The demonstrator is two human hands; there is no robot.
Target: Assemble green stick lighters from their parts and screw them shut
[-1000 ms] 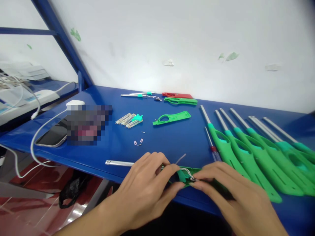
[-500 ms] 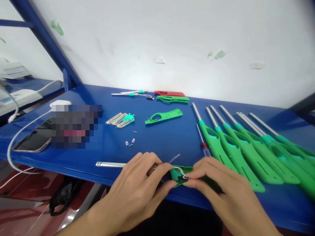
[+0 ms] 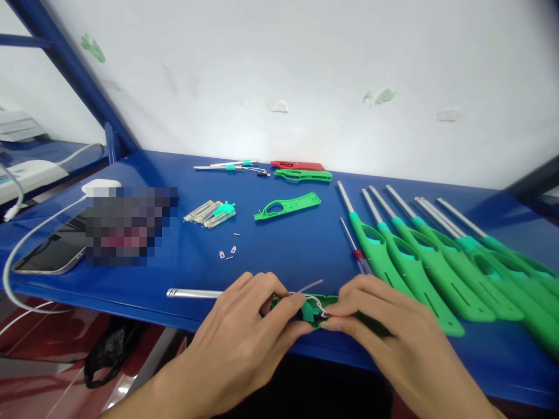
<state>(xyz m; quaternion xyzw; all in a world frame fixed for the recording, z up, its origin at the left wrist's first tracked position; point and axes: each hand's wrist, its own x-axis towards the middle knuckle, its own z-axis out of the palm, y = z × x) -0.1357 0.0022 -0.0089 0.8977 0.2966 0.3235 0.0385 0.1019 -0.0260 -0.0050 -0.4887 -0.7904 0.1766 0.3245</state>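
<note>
A green lighter shell point(image 3: 334, 301), its inside facing up, lies between my hands at the table's front edge. White wires and a teal piece point(image 3: 310, 311) show inside it, and a metal tube point(image 3: 192, 293) extends to the left. My left hand point(image 3: 257, 326) grips the shell's left part with bent fingers. With thumb and forefinger together, my right hand point(image 3: 384, 326) holds the right part near the wire ends; what is between its fingertips is largely hidden. A thin clear tube point(image 3: 311, 286) sticks up from the shell.
Assembled green lighters point(image 3: 430, 279) lie at right beside a screwdriver point(image 3: 360, 262). Further back are a green half shell point(image 3: 290, 206), a red shell point(image 3: 297, 166), fuel tanks point(image 3: 209, 213) and small metal parts point(image 3: 227, 254). A phone point(image 3: 55, 244) and white cable point(image 3: 17, 256) are at left.
The view has shifted slightly, so the table items appear a little further left. Both hands keep their hold on the shell; the right fingertips have moved slightly left.
</note>
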